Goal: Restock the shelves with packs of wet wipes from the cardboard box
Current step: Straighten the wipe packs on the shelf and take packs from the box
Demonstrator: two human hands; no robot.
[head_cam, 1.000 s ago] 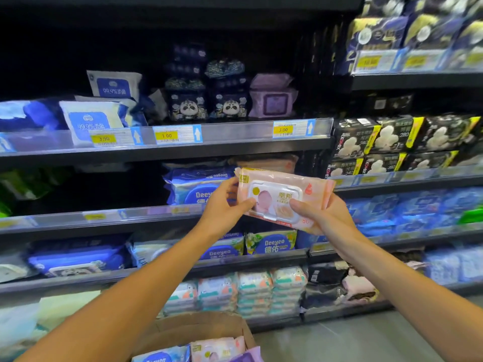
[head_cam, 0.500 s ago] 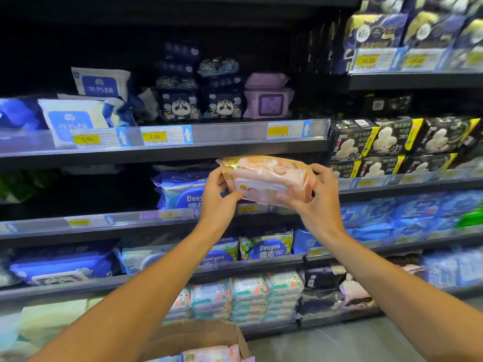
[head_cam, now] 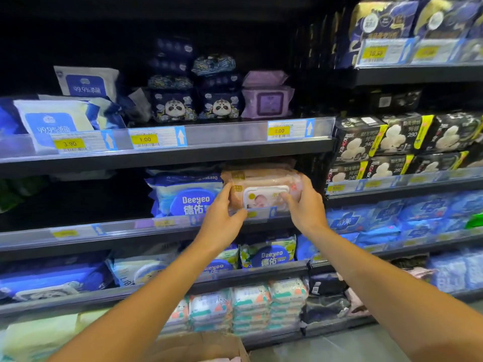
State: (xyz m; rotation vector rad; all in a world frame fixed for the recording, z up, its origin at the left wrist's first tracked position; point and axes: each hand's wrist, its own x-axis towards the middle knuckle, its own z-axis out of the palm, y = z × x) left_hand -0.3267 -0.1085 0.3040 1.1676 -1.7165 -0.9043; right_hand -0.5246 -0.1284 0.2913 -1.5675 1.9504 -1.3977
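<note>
A pink pack of wet wipes (head_cam: pixel 261 190) with a white flip lid sits on the second shelf (head_cam: pixel 104 231), on top of or in front of other pink packs. My left hand (head_cam: pixel 222 220) grips its left end. My right hand (head_cam: pixel 304 205) holds its right end, thumb on the lid side. To the left of it stands a blue Deeyeo pack (head_cam: pixel 187 197). The cardboard box (head_cam: pixel 198 346) shows at the bottom edge, its top flap visible and most of its contents out of view.
The upper shelf (head_cam: pixel 222 137) carries blue, panda-print and purple packs behind price tags. Black Kotex packs (head_cam: pixel 379 142) fill the right bay. Lower shelves hold Deeyeo packs (head_cam: pixel 271 254) and pastel stacks (head_cam: pixel 251 307). The second shelf's left part is dark.
Both hands carried the pink pack up and forward from in front of the shelves onto the second shelf, turning its lid to face outward. The view moved closer to the shelf.
</note>
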